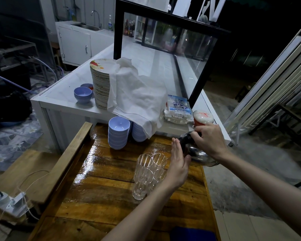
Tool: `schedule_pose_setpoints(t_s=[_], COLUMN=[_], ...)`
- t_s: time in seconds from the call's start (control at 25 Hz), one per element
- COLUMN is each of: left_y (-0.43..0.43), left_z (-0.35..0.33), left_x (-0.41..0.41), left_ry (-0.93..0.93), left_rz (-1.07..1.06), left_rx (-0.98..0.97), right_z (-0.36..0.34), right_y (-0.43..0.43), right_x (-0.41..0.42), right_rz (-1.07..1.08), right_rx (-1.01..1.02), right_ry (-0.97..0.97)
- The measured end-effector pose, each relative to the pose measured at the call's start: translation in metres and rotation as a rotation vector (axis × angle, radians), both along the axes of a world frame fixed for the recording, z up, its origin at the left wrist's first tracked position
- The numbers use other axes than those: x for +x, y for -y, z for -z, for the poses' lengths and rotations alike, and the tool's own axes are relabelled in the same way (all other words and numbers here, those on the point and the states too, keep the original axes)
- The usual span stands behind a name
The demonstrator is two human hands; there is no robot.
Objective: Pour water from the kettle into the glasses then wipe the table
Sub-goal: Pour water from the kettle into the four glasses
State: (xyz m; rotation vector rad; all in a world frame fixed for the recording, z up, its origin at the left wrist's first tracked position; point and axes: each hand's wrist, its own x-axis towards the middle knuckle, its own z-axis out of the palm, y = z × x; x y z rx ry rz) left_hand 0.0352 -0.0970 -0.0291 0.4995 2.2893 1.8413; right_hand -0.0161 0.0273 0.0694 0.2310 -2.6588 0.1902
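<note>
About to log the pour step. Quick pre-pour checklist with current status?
1. Kettle gripped: ok. The right hand is shut around its top handle.
2. Kettle steadied: ok. The left hand lies flat and open against its side.
3. Glasses upright and grouped on the wooden table: ok.
4. Glasses empty: ok, they look clear with no waterline visible.
5. Spout over a glass: cannot tell, the spout is hidden behind the left hand.
6. Table dry: not ok, the boards already shine wet near the blue bowls.
</note>
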Motion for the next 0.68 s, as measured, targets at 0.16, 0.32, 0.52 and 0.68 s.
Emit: schedule_pose_setpoints(t_s=[0.16,0.32,0.52,0.68], left_y=[0.002,0.003,0.005,0.005], left_z=[-0.002,-0.004,-0.007,-0.012], left_x=[0.0,0.0,0.0,-0.007], left_ry=[-0.011,-0.017,-0.023,-0.075], left_rz=[-0.002,0.002,0.033,0.099], left_rx=[0.008,0.004,-0.041,-0.149], right_z=[-0.001,-0.001,0.005,0.021], right_y=[0.002,0.001,-0.001,-0.009], right_x=[-0.001,-0.002,0.008,0.03], right_rz=[-0.015,-0.025,0.033,0.265], right_rx=[0.018,0.018,-0.065,-0.339], right_ry=[-0.012,-0.031,-0.022,0.029])
